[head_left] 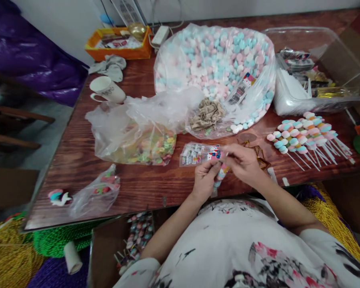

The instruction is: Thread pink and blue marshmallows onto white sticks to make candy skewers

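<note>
My left hand [204,178] and my right hand [242,161] meet at the near edge of the wooden table [78,160]. Both are closed around a marshmallow skewer in a clear printed wrapper [221,173], the left pinching its lower part, the right gripping its top. Just beyond my hands lies a small stack of printed wrappers [195,154]. A pile of finished pastel marshmallow skewers [306,134] lies to the right. A large open bag of pink, blue and white marshmallows [216,60] sits behind.
A bag of coloured sweets [144,146] lies left of centre, a smaller bag [99,192] near the left front edge. A white mug [106,90], a cloth, an orange tray [120,44] and a clear plastic box [315,68] line the back. A box of skewers [138,236] stands below the table.
</note>
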The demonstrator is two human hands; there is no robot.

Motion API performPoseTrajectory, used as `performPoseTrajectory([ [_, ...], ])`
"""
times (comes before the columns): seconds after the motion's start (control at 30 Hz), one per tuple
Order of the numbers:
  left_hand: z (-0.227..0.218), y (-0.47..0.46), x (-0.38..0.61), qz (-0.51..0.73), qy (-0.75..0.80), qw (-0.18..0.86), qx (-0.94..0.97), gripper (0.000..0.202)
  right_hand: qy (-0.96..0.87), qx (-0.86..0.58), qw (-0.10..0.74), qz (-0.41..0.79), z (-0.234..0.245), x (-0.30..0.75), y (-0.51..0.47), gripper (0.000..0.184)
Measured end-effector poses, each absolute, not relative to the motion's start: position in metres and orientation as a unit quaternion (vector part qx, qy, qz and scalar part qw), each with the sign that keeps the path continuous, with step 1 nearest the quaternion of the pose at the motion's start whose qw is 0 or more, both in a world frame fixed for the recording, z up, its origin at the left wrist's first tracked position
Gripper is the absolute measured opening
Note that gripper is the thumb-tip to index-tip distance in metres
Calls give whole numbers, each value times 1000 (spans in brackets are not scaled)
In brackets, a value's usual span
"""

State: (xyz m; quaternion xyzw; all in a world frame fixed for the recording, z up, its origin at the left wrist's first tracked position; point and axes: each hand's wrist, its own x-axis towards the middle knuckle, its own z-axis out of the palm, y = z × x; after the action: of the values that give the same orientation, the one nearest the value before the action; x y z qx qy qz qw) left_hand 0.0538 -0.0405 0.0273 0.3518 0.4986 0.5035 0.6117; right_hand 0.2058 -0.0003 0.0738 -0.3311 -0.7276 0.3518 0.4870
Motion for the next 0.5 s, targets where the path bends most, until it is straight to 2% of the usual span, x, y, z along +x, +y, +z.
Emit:
performPoseTrajectory([
  [0.07, 27, -36, 49, 539, 527, 559, 345, 31, -627, -391, 558, 377, 71, 206, -3, 21],
  [0.17, 31, -30, 44, 563, 535, 480, 408, 25, -597, -420, 551, 405, 64, 201, -12, 29],
  [0.23, 34, -29, 46, 577, 515, 430, 465, 19, -626, -419, 533, 386, 59, 193, -18, 15],
  [0.3, 36, -30, 51, 581, 497, 410, 497, 15, -622, -416, 551, 368, 56, 187, -20, 6],
  [0.4, 37, -31, 56, 571, 491, 468, 462, 16, -628, -406, 564, 350, 54, 189, -17, 9],
  [0.5, 33, -29, 57, 541, 474, 595, 358, 24, -651, -417, 547, 321, 48, 197, -17, 13],
])
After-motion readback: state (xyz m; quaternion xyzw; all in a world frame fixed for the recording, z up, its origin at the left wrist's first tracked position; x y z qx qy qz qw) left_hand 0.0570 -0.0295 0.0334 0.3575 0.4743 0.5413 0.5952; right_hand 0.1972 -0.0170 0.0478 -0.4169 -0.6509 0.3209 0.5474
